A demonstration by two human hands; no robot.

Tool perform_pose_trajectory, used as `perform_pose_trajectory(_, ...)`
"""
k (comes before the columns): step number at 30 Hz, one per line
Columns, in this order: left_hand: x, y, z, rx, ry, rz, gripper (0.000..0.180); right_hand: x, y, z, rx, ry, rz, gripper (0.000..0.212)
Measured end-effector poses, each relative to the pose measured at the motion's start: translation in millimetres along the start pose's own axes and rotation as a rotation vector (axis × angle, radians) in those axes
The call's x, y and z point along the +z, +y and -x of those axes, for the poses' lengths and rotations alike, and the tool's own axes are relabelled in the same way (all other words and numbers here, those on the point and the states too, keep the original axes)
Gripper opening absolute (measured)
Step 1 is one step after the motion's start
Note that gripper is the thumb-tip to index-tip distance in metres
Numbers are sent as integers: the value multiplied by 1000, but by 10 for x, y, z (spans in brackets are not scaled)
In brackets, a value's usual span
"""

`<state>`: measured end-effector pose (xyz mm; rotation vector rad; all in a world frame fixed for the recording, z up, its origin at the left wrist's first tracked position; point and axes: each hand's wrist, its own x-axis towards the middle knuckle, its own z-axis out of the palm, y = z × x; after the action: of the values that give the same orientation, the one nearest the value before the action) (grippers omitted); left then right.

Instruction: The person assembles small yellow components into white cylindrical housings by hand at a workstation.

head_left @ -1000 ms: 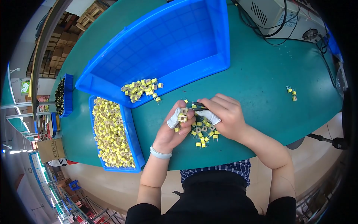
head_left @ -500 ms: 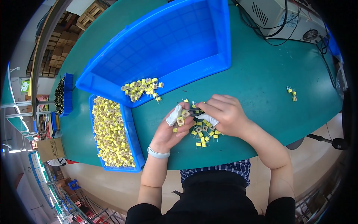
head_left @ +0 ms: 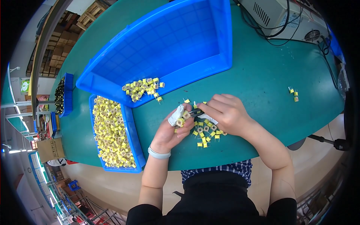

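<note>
My left hand (head_left: 169, 129), with a white cover on its thumb, is closed around a few small yellow transformers (head_left: 180, 122) with pale bodies and thin pins. From the right, my right hand (head_left: 227, 114) grips a small dark tool that looks like pliers (head_left: 196, 111). Its tip meets one of the transformers at my left fingertips; the exact contact is too small to make out. White covering also shows on my right hand's fingers. Just below it, loose yellow transformers (head_left: 205, 129) lie piled on the green table (head_left: 258, 86).
Left of my hands stands a blue bin (head_left: 139, 157) full of yellow transformers. Beyond it a large blue crate (head_left: 168, 45) lies tipped on its side, with a heap at its front edge. A grey machine (head_left: 281, 18) with cables sits far right, and a few transformers (head_left: 295, 93) lie below it.
The transformers at my left fingertips have turned slightly, and the left thumb has shifted a little. My right hand and the dark tool have moved only slightly.
</note>
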<state>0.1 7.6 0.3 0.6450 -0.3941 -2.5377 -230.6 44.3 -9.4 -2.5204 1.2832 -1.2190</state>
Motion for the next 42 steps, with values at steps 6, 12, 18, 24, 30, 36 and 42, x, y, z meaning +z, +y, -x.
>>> perform_pose_trajectory(6,7,-7,4,14,2,-22,27,-8,-3,-3,27,26,-14,41)
perform_pose_trajectory(12,-12,-11,-6,19,-36,-45,26,0,-18,-16,94,83,-3,45)
perform_pose_trajectory(18,-9,-29,-2,192,28,-30,20,-13,-61,-21,180,52,-46,42)
perform_pose_trajectory(24,86,-74,-34,428,93,-410,13,61,-186,31,233,42,-235,37)
perform_pose_trajectory(30,136,-117,-32,449,210,-460,11,71,-208,27,242,54,-240,34)
perform_pose_trajectory(36,158,-139,-40,472,237,-477,13,62,-237,29,280,34,-235,29)
perform_pose_trajectory(42,146,-157,-55,504,239,-496,15,66,-239,24,283,41,-238,30)
